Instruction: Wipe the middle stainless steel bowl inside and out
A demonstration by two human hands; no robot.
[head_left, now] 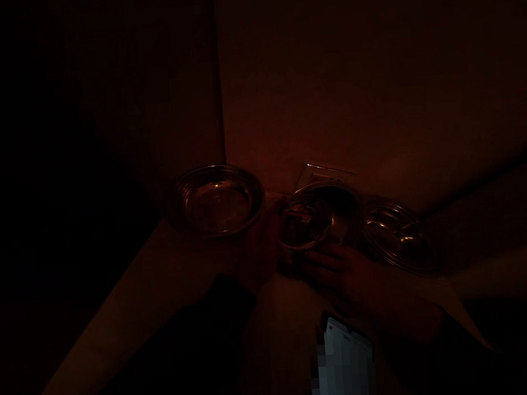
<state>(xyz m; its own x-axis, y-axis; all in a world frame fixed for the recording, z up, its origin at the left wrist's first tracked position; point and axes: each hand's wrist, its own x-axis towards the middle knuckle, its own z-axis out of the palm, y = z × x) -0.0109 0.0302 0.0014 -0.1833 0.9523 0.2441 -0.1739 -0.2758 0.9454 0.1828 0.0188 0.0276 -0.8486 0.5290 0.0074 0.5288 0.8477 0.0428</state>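
The scene is very dark. A tilted steel bowl [319,214] stands in the middle of a pale counter. My left hand [261,252] presses against its left side, fingers curled on the rim. Below the bowl, my right hand [341,273] holds its near edge with bent fingers. Both arms wear dark sleeves. What lies inside the bowl is too dim to name.
A shallow steel plate [216,201] sits to the left near the wall corner. Another steel dish [399,236] lies to the right of the bowl. A wall socket plate [325,172] is behind. A lit, blurred phone screen [343,366] shows at the bottom.
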